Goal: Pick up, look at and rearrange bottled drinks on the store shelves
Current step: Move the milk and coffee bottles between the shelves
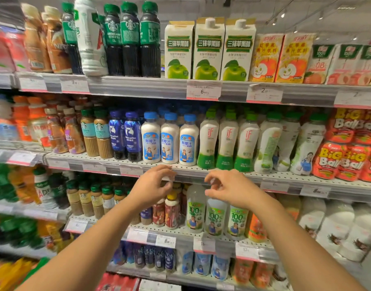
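— What fills the left of the frame?

— Orange bottles (21,118) at middle left, then brown coffee bottles (96,133) and dark blue bottles (125,137) on the middle shelf (121,164).

— And the centre?

— Three white bottles with blue caps (170,139) stand in a row on that shelf, touching side by side. Above them, on the top shelf (138,86), sit dark bottles with green caps (130,38) and apple cartons (208,51).

— Where are the hands?

— Both are raised in front of the middle shelf's edge, just below the blue-capped bottles. The left hand (153,185) is at centre, fingers curled loosely with thumb and fingertips drawn near each other, holding nothing. The right hand (230,186) is just to its right, fingers likewise bent and apart, gripping nothing.

— Right of that?

— White bottles with green bases (226,143), then red snack packs (348,148) at far right. Behind the right wrist, on the lower shelf (186,235), stand pale bottles marked 100% (215,217).
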Demonstrator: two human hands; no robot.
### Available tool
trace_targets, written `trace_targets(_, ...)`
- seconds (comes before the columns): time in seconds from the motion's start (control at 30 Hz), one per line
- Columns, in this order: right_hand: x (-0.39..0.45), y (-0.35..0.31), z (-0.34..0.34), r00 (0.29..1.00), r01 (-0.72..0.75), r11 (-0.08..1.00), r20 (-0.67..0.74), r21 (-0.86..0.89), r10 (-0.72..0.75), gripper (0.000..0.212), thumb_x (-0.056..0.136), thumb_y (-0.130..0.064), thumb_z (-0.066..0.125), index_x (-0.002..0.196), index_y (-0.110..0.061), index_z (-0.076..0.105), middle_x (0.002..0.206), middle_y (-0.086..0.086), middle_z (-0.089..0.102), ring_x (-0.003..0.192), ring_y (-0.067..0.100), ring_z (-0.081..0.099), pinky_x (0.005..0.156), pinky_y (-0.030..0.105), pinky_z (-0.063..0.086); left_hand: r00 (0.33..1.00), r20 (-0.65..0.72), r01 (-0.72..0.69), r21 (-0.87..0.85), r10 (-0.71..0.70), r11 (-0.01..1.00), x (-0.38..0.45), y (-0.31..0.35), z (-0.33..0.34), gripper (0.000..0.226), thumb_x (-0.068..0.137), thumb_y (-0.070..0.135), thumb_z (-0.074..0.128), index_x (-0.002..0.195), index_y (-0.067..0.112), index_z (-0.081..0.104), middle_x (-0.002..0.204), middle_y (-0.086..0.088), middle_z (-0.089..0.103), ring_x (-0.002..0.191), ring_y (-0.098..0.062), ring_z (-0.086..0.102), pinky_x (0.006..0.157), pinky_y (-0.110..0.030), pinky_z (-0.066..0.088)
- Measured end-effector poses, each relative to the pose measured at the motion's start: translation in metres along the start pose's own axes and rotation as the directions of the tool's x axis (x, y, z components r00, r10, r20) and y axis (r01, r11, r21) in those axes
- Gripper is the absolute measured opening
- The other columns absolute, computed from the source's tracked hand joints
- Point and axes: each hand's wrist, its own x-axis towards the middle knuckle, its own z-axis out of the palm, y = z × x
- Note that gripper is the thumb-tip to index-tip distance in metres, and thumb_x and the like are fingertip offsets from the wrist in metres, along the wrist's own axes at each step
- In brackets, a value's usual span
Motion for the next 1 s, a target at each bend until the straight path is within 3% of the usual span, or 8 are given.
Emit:
trace_targets(0.23,-0.007,-0.016,0.009,0.995,0.100,0.991,-0.027,0.093,-0.098,0.032,0.092,-0.043,0.069,0.122,-0.031,0.067,0.109,-0.013,0.071,0.098,0.001,0.066,0.093,0.035,0.058,0.992,-0.044,0.121,0.085,-0.118,0.989,-0.040,-0.021,-0.049,0.027,0.094,0.032,0.060,0.120,0.032,0.068,0.121,0.016,0.068,0.109,-0.007,0.062,0.093,-0.033,0.052)
trace_targets(0.4,0.003,-0.047,0.009,0.987,0.155,0.982,-0.055,0.109,-0.150,0.028,0.093,-0.042,0.070,0.120,-0.034,0.066,0.103,-0.018,0.071,0.093,-0.003,0.068,0.087,0.022,0.056,0.971,-0.102,0.227,0.092,-0.218,0.969,-0.067,-0.059,-0.089,0.025,0.094,0.031,0.062,0.118,0.030,0.069,0.113,0.014,0.072,0.100,-0.007,0.065,0.086,-0.031,0.054)
trace_targets(0.53,0.021,-0.079,0.015,0.982,0.173,0.980,-0.089,0.098,-0.164,0.021,0.091,-0.043,0.071,0.111,-0.040,0.066,0.097,-0.019,0.073,0.091,-0.004,0.069,0.088,0.025,0.056,0.956,-0.132,0.275,0.078,-0.264,0.958,-0.085,-0.098,-0.119,0.027,0.095,0.033,0.061,0.121,0.028,0.068,0.115,0.013,0.072,0.103,-0.007,0.065,0.088,-0.032,0.056)
trace_targets(0.67,0.042,-0.120,0.029,0.981,0.180,0.981,-0.084,0.075,-0.173,0.024,0.092,-0.045,0.070,0.115,-0.038,0.066,0.101,-0.018,0.073,0.094,-0.003,0.068,0.088,0.027,0.057,0.953,-0.138,0.284,0.108,-0.269,0.953,-0.096,-0.142,-0.144,0.031,0.095,0.036,0.061,0.124,0.030,0.066,0.120,0.014,0.070,0.106,-0.005,0.063,0.090,-0.030,0.055)
trace_targets(0.8,0.061,-0.163,0.046,0.981,0.158,0.985,-0.129,0.068,-0.148,0.021,0.091,-0.044,0.071,0.110,-0.044,0.063,0.098,-0.020,0.071,0.093,-0.002,0.068,0.088,0.029,0.057,0.958,-0.123,0.270,0.094,-0.258,0.958,-0.093,-0.187,-0.164,0.035,0.094,0.037,0.061,0.129,0.032,0.062,0.123,0.013,0.068,0.095,-0.003,0.063,0.087,-0.032,0.058)
trace_targets(1.0,0.087,-0.226,0.067,0.972,0.103,0.994,-0.217,0.046,-0.091,0.028,0.090,-0.046,0.067,0.118,-0.041,0.064,0.102,-0.022,0.071,0.095,-0.003,0.067,0.092,0.032,0.057,0.989,-0.044,0.145,0.171,-0.140,0.974,-0.077,-0.240,-0.169,0.048,0.094,0.043,0.059,0.140,0.033,0.050,0.141,0.011,0.057,0.126,-0.010,0.053,0.101,-0.033,0.050)
